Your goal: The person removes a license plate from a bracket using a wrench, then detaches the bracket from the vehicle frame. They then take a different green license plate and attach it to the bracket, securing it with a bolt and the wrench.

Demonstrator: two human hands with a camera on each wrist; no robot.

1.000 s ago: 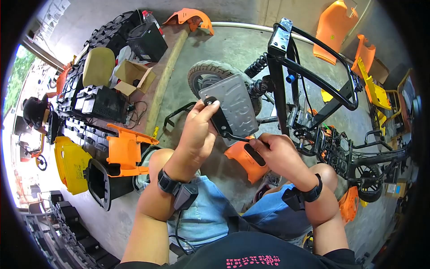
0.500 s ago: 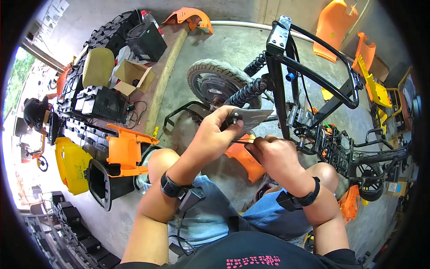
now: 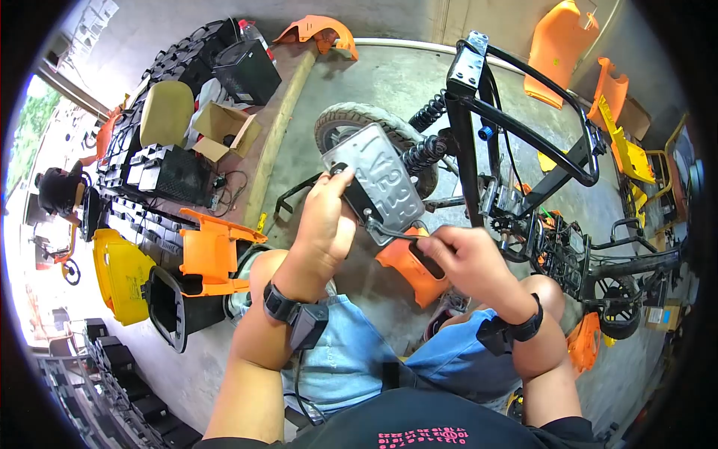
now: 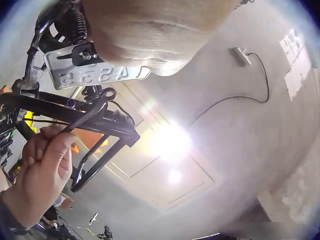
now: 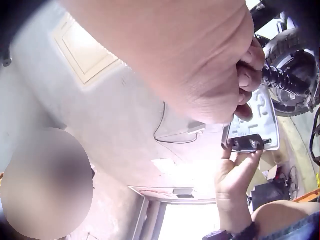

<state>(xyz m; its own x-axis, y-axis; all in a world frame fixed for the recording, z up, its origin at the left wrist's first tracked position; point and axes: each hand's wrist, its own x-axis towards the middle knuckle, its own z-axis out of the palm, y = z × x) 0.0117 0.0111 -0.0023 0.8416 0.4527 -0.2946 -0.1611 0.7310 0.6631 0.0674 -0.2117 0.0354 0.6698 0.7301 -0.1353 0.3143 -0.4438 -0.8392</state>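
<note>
My left hand (image 3: 325, 228) grips a grey metal licence plate (image 3: 393, 176) with embossed characters, thumb on the black bracket (image 3: 360, 200) lying across it. In the left wrist view, a bolt (image 4: 86, 55) shows on that bracket. My right hand (image 3: 471, 262) holds a black ring wrench (image 3: 389, 231) between thumb and curled fingers. The ring end (image 4: 108, 94) overlaps the area below the plate in the left wrist view; in the head view it sits right by the bracket's near bolt. In the right wrist view, my right hand partly hides the plate (image 5: 267, 117).
Beyond the plate stands a black motorbike frame (image 3: 467, 142) with a rear wheel (image 3: 336, 123). An orange panel (image 3: 415, 273) lies beneath my hands. To the left are black batteries (image 3: 168, 176), a cardboard box (image 3: 224, 131) and a yellow panel (image 3: 120, 273). Another person (image 3: 60, 191) is at far left.
My left hand tipped the plate nearly edge-on half a second ago, and now its broad face shows again. The wrench stays in my right hand, which has shifted slightly.
</note>
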